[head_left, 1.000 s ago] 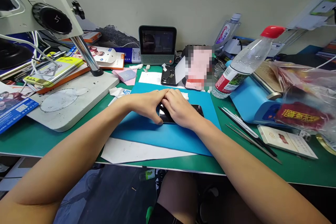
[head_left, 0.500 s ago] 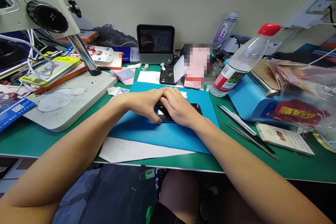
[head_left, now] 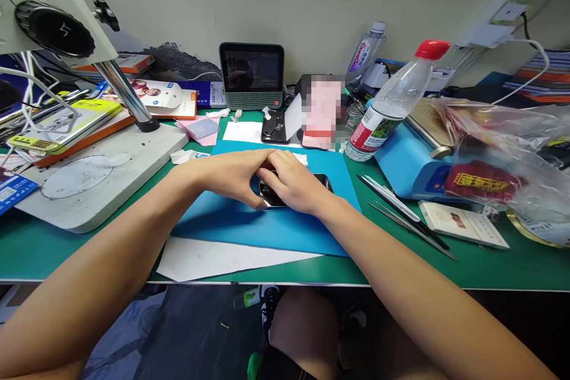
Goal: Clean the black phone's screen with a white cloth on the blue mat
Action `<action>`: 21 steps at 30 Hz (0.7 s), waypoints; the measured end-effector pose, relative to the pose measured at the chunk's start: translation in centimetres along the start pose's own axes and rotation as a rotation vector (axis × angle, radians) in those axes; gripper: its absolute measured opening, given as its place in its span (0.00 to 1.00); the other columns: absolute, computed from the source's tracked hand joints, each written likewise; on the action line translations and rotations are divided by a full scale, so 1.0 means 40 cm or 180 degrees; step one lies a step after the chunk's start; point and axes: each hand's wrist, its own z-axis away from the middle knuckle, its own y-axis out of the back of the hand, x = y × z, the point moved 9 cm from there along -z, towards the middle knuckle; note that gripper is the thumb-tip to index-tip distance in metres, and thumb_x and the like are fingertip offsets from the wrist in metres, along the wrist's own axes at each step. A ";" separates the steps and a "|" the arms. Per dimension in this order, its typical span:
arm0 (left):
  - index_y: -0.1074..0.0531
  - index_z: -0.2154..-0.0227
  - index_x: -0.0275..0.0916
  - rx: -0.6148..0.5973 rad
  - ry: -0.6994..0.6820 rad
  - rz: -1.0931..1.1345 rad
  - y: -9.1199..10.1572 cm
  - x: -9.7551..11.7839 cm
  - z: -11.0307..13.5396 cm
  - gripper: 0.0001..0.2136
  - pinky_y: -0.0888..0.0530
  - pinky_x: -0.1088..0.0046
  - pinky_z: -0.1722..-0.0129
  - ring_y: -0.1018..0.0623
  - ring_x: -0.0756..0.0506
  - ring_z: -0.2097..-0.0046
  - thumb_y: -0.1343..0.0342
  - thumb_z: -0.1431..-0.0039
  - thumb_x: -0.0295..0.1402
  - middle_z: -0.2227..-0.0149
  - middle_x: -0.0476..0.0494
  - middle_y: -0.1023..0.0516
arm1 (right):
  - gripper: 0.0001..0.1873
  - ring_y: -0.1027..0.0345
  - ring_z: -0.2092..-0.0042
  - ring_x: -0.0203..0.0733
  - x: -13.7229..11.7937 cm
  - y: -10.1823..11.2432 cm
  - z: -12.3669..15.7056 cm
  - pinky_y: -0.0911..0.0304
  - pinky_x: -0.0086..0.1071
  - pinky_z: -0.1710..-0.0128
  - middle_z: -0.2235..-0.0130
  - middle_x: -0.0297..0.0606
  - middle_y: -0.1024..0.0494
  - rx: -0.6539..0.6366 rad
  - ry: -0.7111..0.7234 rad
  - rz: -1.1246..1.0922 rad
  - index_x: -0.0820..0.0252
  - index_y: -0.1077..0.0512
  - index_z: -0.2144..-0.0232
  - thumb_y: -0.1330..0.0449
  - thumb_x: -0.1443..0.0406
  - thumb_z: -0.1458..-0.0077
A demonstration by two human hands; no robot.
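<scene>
A black smartphone [head_left: 326, 181] lies glossy side up on a blue mat [head_left: 209, 214], long side roughly parallel to the table edge. My left hand [head_left: 238, 175] grips its left end, thumb at the near left corner and fingers toward the far edge. Across the middle of the phone lies my right hand [head_left: 296, 181], its thumb bent over the glass and its fingers closed together along the far side. The fingertips of both hands meet there and partly hide each other. Much of the phone's middle is covered.
A microscope stand [head_left: 93, 184] rises at left. Behind are a small display [head_left: 252, 71] and another black phone [head_left: 274, 124]. A red-capped bottle [head_left: 378, 124] leans at right, near tweezers [head_left: 412, 230], a white-handled tool [head_left: 389, 196] and a cigarette box [head_left: 463, 224]. White paper [head_left: 214, 260] lies in front.
The view has turned slightly to the right, so most things sit farther left in it. Both hands keep nearly the same hold on the phone.
</scene>
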 end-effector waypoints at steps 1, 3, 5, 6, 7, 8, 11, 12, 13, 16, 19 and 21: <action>0.33 0.47 0.40 0.0010 -0.0013 -0.0020 0.002 0.003 0.000 0.28 0.25 0.68 0.55 0.22 0.40 0.52 0.34 0.52 0.36 0.49 0.43 0.23 | 0.08 0.33 0.49 0.48 -0.001 0.001 0.001 0.37 0.43 0.49 0.51 0.45 0.23 -0.0001 -0.0001 -0.0001 0.58 0.32 0.59 0.47 0.61 0.29; 0.32 0.48 0.41 0.0012 -0.0013 -0.0065 0.005 0.007 0.000 0.26 0.25 0.69 0.56 0.22 0.40 0.53 0.34 0.52 0.36 0.50 0.44 0.22 | 0.08 0.32 0.50 0.48 -0.004 0.004 0.002 0.37 0.42 0.49 0.51 0.45 0.22 0.0008 0.0001 -0.0005 0.57 0.32 0.59 0.47 0.61 0.30; 0.32 0.48 0.41 0.0007 -0.0002 -0.0108 0.007 0.009 0.001 0.27 0.26 0.69 0.56 0.22 0.40 0.52 0.33 0.51 0.36 0.49 0.44 0.22 | 0.07 0.31 0.51 0.48 -0.006 0.009 0.004 0.37 0.42 0.49 0.52 0.44 0.22 0.0041 0.0009 -0.0007 0.57 0.31 0.60 0.46 0.61 0.30; 0.32 0.47 0.41 0.0010 -0.0002 -0.0120 0.009 0.011 0.001 0.27 0.26 0.69 0.55 0.22 0.40 0.51 0.33 0.51 0.36 0.48 0.44 0.22 | 0.07 0.31 0.51 0.47 -0.008 0.012 0.004 0.37 0.41 0.50 0.53 0.44 0.21 0.0067 0.0012 -0.0008 0.57 0.31 0.60 0.46 0.61 0.30; 0.32 0.47 0.41 0.0023 -0.0005 -0.0125 0.011 0.013 0.002 0.28 0.26 0.69 0.53 0.22 0.40 0.50 0.33 0.51 0.36 0.47 0.43 0.23 | 0.08 0.31 0.52 0.47 -0.008 0.016 0.004 0.37 0.41 0.51 0.53 0.43 0.21 0.0102 0.0012 -0.0008 0.57 0.31 0.61 0.46 0.61 0.30; 0.33 0.46 0.41 0.0041 -0.0016 -0.0124 0.013 0.016 0.003 0.28 0.26 0.69 0.52 0.23 0.39 0.49 0.33 0.51 0.36 0.46 0.43 0.23 | 0.08 0.30 0.53 0.47 -0.009 0.021 0.005 0.37 0.40 0.52 0.54 0.43 0.21 0.0144 0.0006 -0.0008 0.57 0.31 0.61 0.46 0.61 0.30; 0.34 0.43 0.41 0.0108 -0.0036 -0.0139 0.019 0.021 0.006 0.30 0.27 0.70 0.52 0.23 0.40 0.49 0.34 0.49 0.38 0.44 0.43 0.24 | 0.08 0.29 0.56 0.45 -0.007 0.039 0.006 0.37 0.38 0.56 0.57 0.41 0.20 0.0318 -0.0056 -0.0002 0.56 0.32 0.63 0.46 0.61 0.30; 0.35 0.42 0.41 0.0129 -0.0022 -0.0160 0.021 0.020 0.006 0.31 0.27 0.71 0.53 0.23 0.40 0.50 0.34 0.48 0.39 0.45 0.43 0.23 | 0.08 0.29 0.57 0.45 -0.005 0.047 0.007 0.37 0.37 0.58 0.58 0.40 0.20 0.0388 -0.0090 0.0003 0.56 0.32 0.63 0.47 0.61 0.30; 0.36 0.40 0.42 0.0158 -0.0015 -0.0185 0.022 0.020 0.006 0.32 0.27 0.71 0.55 0.23 0.40 0.52 0.35 0.48 0.40 0.47 0.43 0.23 | 0.08 0.29 0.58 0.44 -0.003 0.055 0.009 0.38 0.37 0.59 0.59 0.39 0.20 0.0463 -0.0126 0.0010 0.56 0.32 0.63 0.47 0.62 0.30; 0.38 0.37 0.43 0.0316 -0.0057 -0.0250 0.028 0.021 0.002 0.35 0.28 0.71 0.57 0.23 0.41 0.55 0.35 0.47 0.43 0.50 0.43 0.22 | 0.10 0.29 0.59 0.43 0.004 0.080 0.014 0.39 0.36 0.59 0.60 0.39 0.21 0.0676 -0.0219 0.0041 0.55 0.31 0.64 0.48 0.62 0.30; 0.36 0.39 0.42 0.0452 -0.0048 -0.0311 0.031 0.018 -0.003 0.33 0.28 0.69 0.58 0.24 0.40 0.56 0.36 0.46 0.48 0.53 0.42 0.23 | 0.11 0.28 0.59 0.44 0.008 0.104 0.019 0.40 0.35 0.60 0.61 0.38 0.22 0.0915 -0.0249 0.0122 0.56 0.31 0.64 0.49 0.60 0.29; 0.36 0.40 0.41 0.0458 0.0033 -0.0336 0.029 0.013 -0.005 0.34 0.28 0.67 0.58 0.24 0.40 0.57 0.38 0.45 0.52 0.54 0.41 0.23 | 0.13 0.28 0.60 0.43 0.008 0.116 0.023 0.40 0.35 0.61 0.61 0.39 0.21 0.1040 -0.0249 0.0201 0.56 0.32 0.65 0.50 0.59 0.28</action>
